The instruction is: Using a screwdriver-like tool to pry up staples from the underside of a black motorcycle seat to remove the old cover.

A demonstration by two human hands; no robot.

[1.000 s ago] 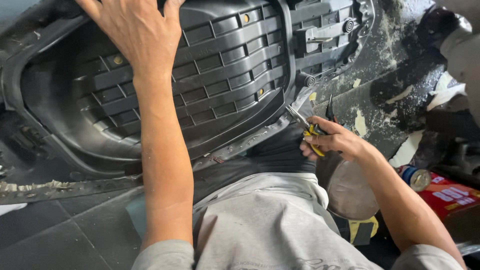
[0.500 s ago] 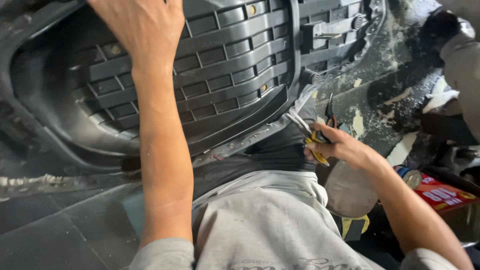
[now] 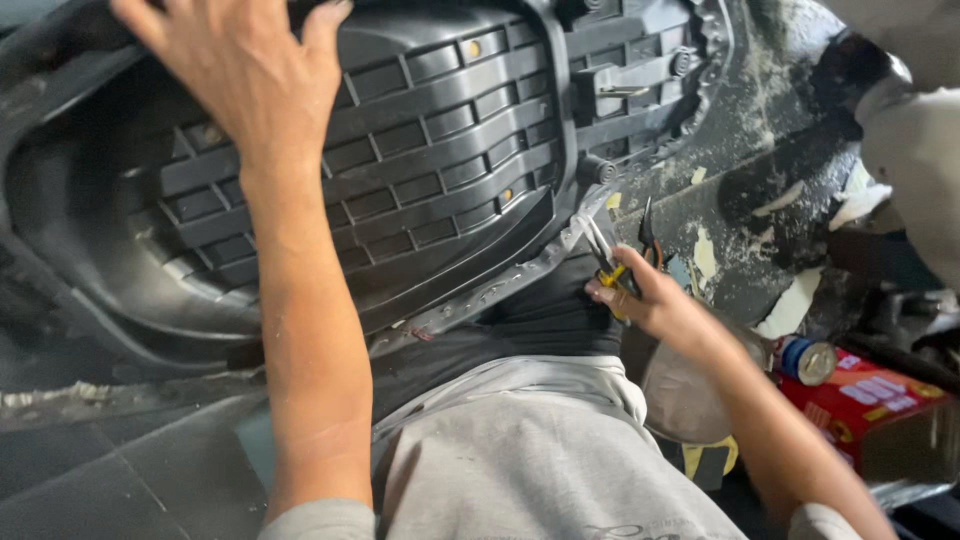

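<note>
Open left hand (image 3: 235, 75) presses the black grille panel (image 3: 440, 150); right hand (image 3: 650, 300) grips pliers (image 3: 612, 262) at its lower edge

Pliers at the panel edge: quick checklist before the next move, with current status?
1. Left hand braces the black ribbed panel: ok, palm lies flat on its upper part.
2. Right hand has the pliers: ok, fingers are wrapped round the yellow-and-black handles.
3. Pliers tip at the panel's lower edge strip: ok, the nose meets the strip's right end.
4. Nose actually biting the strip: cannot tell, contact is too small to see.
5. Room round the right arm: not ok, a red box and a small can sit close beside the forearm.
</note>
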